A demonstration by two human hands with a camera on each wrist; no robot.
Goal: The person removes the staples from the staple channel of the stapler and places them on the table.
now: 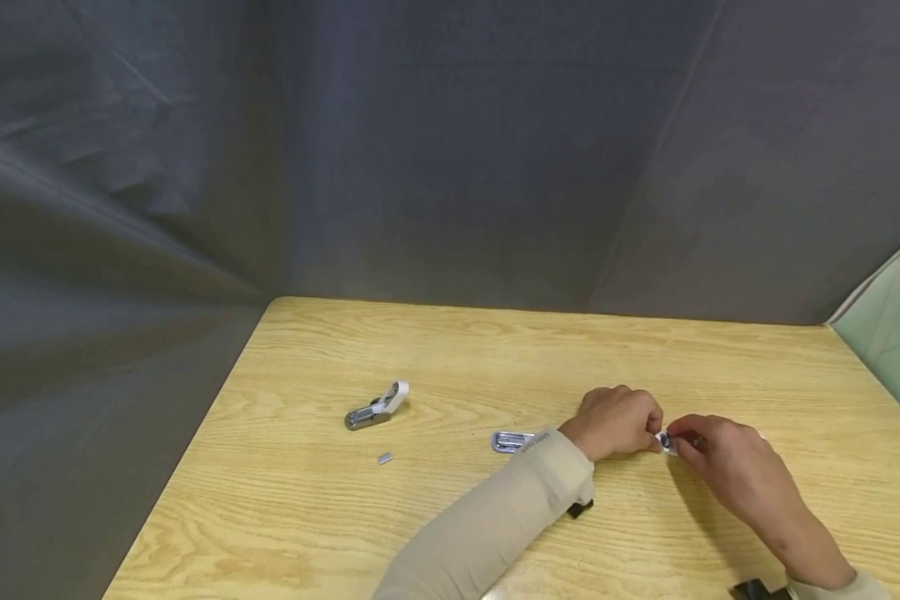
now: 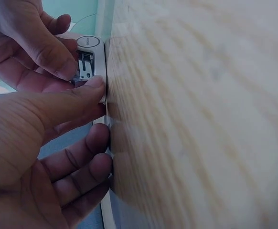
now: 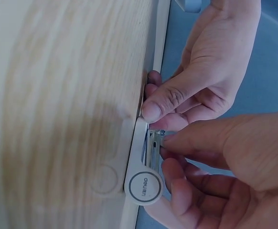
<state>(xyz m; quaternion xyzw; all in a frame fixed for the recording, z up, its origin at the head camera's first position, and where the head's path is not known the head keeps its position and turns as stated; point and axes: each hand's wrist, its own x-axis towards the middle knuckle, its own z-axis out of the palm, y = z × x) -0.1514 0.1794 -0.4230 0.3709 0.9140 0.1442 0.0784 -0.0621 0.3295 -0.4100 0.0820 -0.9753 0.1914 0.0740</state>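
A white stapler (image 3: 145,187) with a round, lettered hinge end lies on its side close against the wooden table. My left hand (image 1: 618,421) pinches the end away from the hinge between thumb and finger, as the left wrist view shows. The right hand (image 1: 738,462) reaches in from the other side, thumb and fingertips gripping the metal staple channel (image 3: 153,148) inside the stapler. In the head view, the fingers cover most of this stapler. Both hands stay low, nearly meeting over it.
Another stapler (image 1: 508,442) pokes out from behind the left sleeve (image 1: 495,517). Farther left stands a grey and white stapler (image 1: 375,408), its top swung up. A small grey strip (image 1: 386,458), like a row of staples, lies in front of it. Dark curtain (image 1: 457,167) hangs behind the table.
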